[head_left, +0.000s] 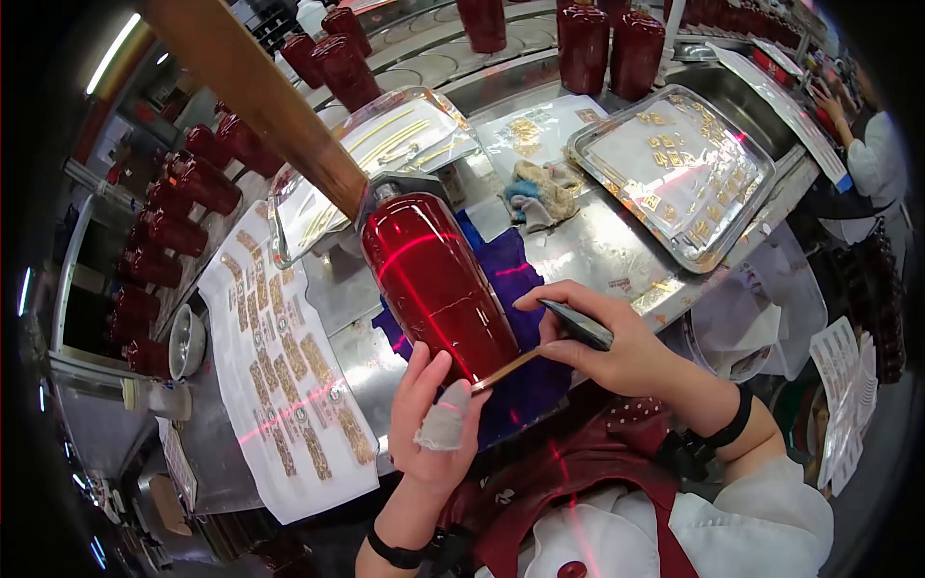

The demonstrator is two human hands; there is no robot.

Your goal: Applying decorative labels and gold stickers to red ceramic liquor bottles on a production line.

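Red bottle (pixel 438 284) lies neck far-left, base near; left hand (pixel 434 419) cups its base, right hand (pixel 617 347) pinching a thin strip (pixel 508 370) just right of it

Single head-worn fisheye view, looking steeply down, close over metal worktable (pixel 617 246), edges bending

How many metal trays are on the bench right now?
2. One tray sits left of centre behind the red bottle, holding gold strips; the other tray lies at upper right with small gold pieces. More could be hidden beyond the edges.
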